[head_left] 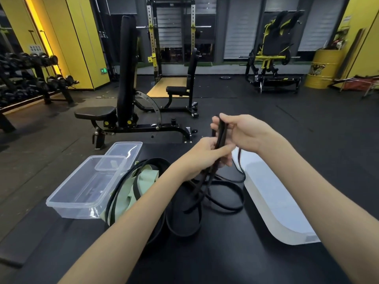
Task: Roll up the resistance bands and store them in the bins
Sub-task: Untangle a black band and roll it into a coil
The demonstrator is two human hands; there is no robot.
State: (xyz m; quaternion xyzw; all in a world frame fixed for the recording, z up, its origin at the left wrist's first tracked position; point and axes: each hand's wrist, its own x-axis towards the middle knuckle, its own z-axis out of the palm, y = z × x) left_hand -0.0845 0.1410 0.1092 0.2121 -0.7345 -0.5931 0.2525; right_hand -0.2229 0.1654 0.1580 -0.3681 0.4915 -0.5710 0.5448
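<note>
Above the black table (225,253) I hold a black resistance band (221,136) doubled into a narrow strip. My right hand (244,131) pinches its upper end, and my left hand (207,154) grips it lower down. The rest of the band hangs down in loose loops (223,203) on the table. Another black band (123,185) and a pale green band (143,181) lie in a heap to the left. A clear plastic bin (82,191) stands at the left, with a smaller clear bin (125,150) behind it. A white bin (272,201) lies on the right.
The table stands on a dark gym floor. An adjustable bench (123,99) is just beyond the table, a second bench (184,89) and a squat rack behind it. A dumbbell rack (30,78) is at far left, a yellow barrel (326,68) far right.
</note>
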